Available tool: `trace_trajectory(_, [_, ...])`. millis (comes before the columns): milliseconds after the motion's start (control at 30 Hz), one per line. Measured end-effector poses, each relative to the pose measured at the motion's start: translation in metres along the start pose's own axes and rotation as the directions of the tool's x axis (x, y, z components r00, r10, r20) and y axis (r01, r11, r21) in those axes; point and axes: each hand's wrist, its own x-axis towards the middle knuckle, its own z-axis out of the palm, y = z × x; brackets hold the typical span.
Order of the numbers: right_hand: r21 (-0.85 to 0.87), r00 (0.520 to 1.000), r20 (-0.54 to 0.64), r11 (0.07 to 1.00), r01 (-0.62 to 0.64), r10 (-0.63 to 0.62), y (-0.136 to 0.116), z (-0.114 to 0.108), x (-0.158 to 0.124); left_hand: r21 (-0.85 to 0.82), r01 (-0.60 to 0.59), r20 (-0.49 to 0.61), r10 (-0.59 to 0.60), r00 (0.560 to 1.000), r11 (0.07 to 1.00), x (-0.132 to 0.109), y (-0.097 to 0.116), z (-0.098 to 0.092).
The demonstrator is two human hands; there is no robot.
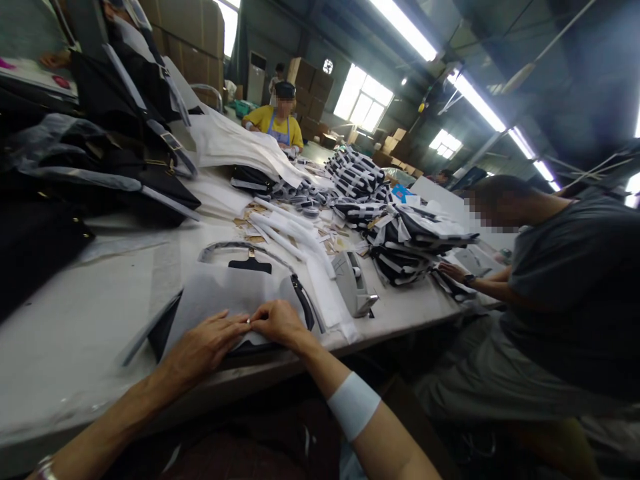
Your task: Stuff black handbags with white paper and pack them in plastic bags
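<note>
A flat black bag [165, 327] wrapped in pale grey paper [225, 290] lies at the near edge of the table. Its black strap tab [250, 265] and handle [303, 300] poke out from the wrap. My left hand [203, 343] lies on the paper's near edge with its fingers stretched toward the right. My right hand [277, 320] meets it fingertip to fingertip, fingers curled and pinching the paper's edge. A white band [353, 403] circles my right forearm.
The white table [75, 320] carries black bags [100, 167] at the left, rolled white paper tubes [285, 233], a tape dispenser [353, 283] and stacks of black-and-white striped items [395, 233]. A person in grey [565, 287] works at the right, and one in yellow [280, 120] sits at the far end.
</note>
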Motion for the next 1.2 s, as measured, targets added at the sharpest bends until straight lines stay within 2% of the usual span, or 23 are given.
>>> trace_trajectory(100, [-0.012,0.999,-0.007,0.999,-0.044,0.044,0.0,0.002,0.002,0.022,-0.009,0.042,0.008,0.999,1.0,0.002,0.0,-0.001])
trace_trajectory(267, [-0.144,0.994,-0.035,0.984,-0.105,0.101,-0.006,0.002,0.001,0.05,-0.007,0.097,0.002,0.995,0.999,0.003,-0.001,0.0])
trace_trajectory(567, [-0.221,0.986,0.146,0.97,0.105,-0.074,-0.033,-0.032,0.015,0.069,0.017,0.155,-0.027,0.987,0.997,0.003,-0.005,0.004])
trace_trajectory(633, [-0.211,0.979,0.164,0.965,0.152,-0.119,-0.027,-0.029,0.016,0.047,0.036,0.161,-0.043,0.986,0.998,0.004,-0.005,0.002])
trace_trajectory(700, [-0.168,0.97,0.128,0.96,0.226,-0.206,-0.014,-0.019,0.013,0.0,0.067,0.158,-0.066,0.985,0.998,0.004,-0.004,0.001])
trace_trajectory(800, [-0.147,0.937,-0.023,0.928,0.342,-0.349,0.008,-0.001,0.004,-0.069,0.174,0.11,-0.166,0.98,0.982,0.002,-0.002,0.001])
trace_trajectory(867, [-0.21,0.909,-0.12,0.905,0.371,-0.4,0.017,0.009,-0.001,-0.08,0.244,0.051,-0.241,0.969,0.966,0.0,-0.002,0.003])
trace_trajectory(933, [-0.284,0.885,-0.168,0.881,0.378,-0.433,0.019,0.015,-0.005,-0.051,0.249,0.0,-0.249,0.968,0.967,-0.002,-0.003,0.007])
trace_trajectory(1000, [-0.334,0.885,-0.138,0.862,0.381,-0.444,0.018,0.017,-0.005,0.007,0.2,-0.015,-0.2,0.98,0.98,-0.003,-0.004,0.012])
trace_trajectory(1067, [-0.361,0.907,-0.061,0.857,0.368,-0.416,0.015,0.019,-0.004,0.076,0.171,-0.004,-0.171,0.985,0.982,-0.004,-0.007,0.015])
trace_trajectory(1200, [-0.4,0.937,0.022,0.856,0.327,-0.348,0.011,0.02,0.0,0.188,0.178,0.093,-0.198,0.976,0.966,0.005,-0.008,0.01])
